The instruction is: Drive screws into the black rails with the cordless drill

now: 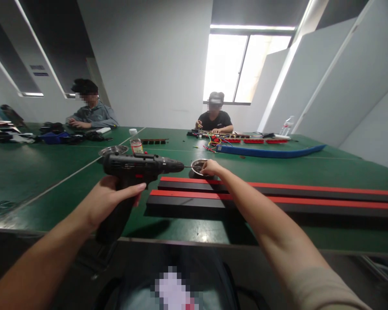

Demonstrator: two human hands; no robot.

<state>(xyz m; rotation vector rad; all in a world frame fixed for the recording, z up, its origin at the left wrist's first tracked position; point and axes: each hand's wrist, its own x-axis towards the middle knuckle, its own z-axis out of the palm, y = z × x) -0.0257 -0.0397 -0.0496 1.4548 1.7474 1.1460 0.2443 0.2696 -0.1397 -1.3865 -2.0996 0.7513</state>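
My left hand (107, 200) is wrapped round the handle of a black cordless drill (132, 167), held above the table's near edge. Its thin bit points right, level with the rim of a small metal bowl (194, 172). Into that bowl reaches my right hand (212, 168), fingers bent down and drawn together; what they pinch, if anything, is hidden. Under my right forearm lie two long black bars with red top strips, the nearer bar (187, 202) and the farther bar (177, 184), side by side along the green table.
A second metal dish (113, 150) and a plastic bottle (136, 141) stand behind the drill. A long blue strip (268, 151) and coloured wires (213, 140) lie farther back. Two people sit across the table, one at left (95, 114), one near the window (215, 118).
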